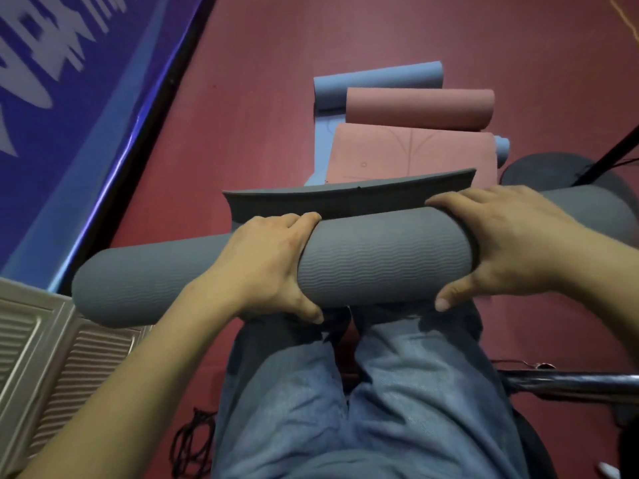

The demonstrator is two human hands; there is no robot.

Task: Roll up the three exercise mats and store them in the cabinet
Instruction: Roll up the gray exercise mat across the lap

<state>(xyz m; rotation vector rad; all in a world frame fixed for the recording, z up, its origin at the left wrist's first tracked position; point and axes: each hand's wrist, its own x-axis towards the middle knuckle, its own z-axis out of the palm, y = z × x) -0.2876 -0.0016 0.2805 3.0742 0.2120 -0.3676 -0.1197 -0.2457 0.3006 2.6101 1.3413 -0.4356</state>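
Observation:
A rolled grey mat (383, 257) lies crosswise in front of my knees, its loose end flap (349, 198) sticking up on the far side. My left hand (273, 264) and my right hand (508, 243) both grip the roll from above, thumbs underneath. Beyond it on the red floor lies a pink mat (415, 108), partly rolled at its far end, with a flat stretch (411, 153) toward me. Under it is a blue mat (377, 81), also rolled at the far end.
A blue banner wall (69, 98) runs along the left. A slatted beige panel (52, 347) sits at lower left. A metal bar (570, 382) and a dark round base (546, 171) stand at right. A black cord (193, 440) lies by my left leg.

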